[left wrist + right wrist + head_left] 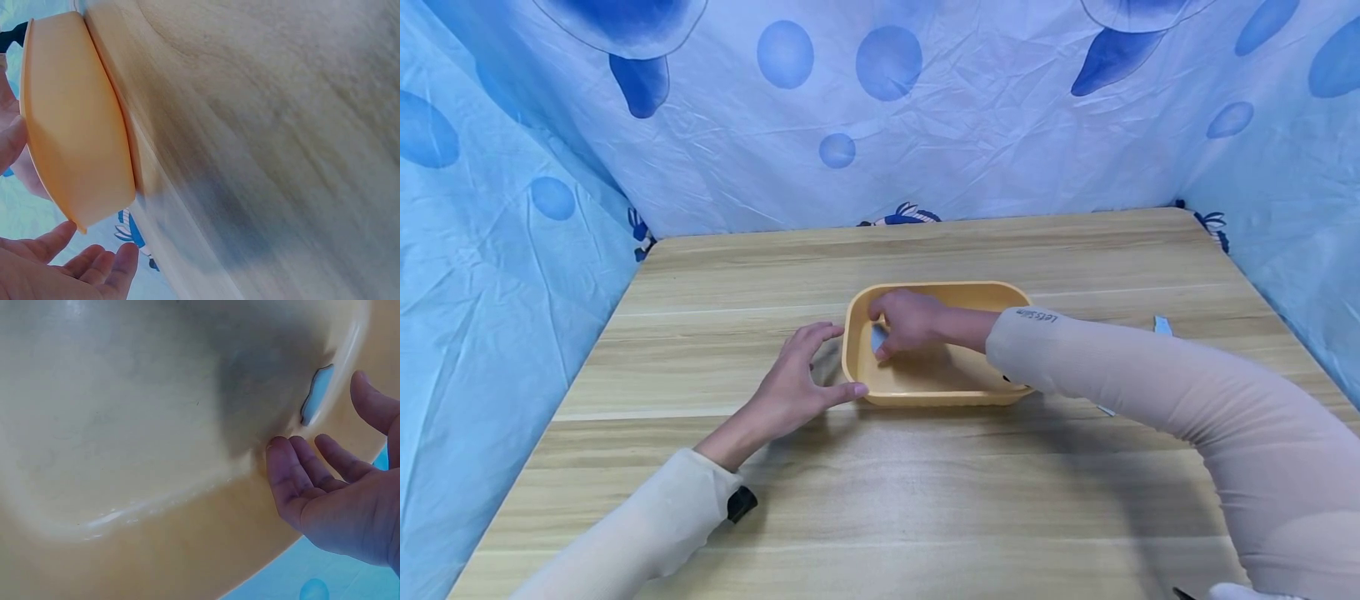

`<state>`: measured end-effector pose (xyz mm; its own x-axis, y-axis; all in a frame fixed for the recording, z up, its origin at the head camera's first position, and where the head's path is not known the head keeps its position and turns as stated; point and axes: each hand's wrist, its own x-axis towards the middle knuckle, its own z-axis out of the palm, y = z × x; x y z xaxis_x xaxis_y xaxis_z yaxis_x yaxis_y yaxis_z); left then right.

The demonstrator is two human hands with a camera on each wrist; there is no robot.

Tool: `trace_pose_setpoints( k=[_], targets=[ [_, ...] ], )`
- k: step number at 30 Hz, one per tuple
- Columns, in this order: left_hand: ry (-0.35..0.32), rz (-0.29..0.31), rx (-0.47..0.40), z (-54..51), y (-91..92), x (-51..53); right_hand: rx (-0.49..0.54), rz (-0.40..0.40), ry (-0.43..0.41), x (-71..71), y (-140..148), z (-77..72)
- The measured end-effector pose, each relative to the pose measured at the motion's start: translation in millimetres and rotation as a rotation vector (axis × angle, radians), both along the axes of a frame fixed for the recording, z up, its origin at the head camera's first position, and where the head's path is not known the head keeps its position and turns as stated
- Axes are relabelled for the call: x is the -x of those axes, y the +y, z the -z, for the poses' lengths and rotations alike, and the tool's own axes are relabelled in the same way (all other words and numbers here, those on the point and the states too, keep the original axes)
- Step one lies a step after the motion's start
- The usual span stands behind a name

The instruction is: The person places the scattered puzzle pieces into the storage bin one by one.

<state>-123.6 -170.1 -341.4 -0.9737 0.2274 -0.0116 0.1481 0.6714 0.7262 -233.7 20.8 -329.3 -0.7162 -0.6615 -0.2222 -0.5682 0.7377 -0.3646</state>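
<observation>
A yellow plastic basin (940, 398) stands on the wooden table. My left hand (797, 383) is spread at its left end, the thumb touching the near rim and a fingertip at the rim in the left wrist view. Inside the basin, my right hand (912, 321) reaches to the left end with fingers loosely bent. A flat light-blue piece (317, 394) with a wavy dark edge lies against the basin's end wall, between thumb and fingers and apart from them in the right wrist view. My right forearm hides the basin's right part.
Beyond my right sleeve, a small light-blue piece (1162, 325) lies on the table (730, 275). Another pale sliver (1107, 410) shows below the sleeve. Blue patterned curtains (1000, 142) surround the back and sides. A white object (1236, 592) pokes in at the lower right.
</observation>
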Motion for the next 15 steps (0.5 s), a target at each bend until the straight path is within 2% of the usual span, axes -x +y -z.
trace_pose_setpoints(
  k=[9, 15],
  targets=[
    [-0.013, -0.005, 0.008, -1.5, -0.9, 1.6, 0.069, 0.036, -0.087, -6.6, 5.0, -17.7],
    [-0.019, -0.003, 0.004, -2.7, -0.9, 1.8, 0.110, 0.044, -0.097, -12.0, 10.0, -24.5]
  ],
)
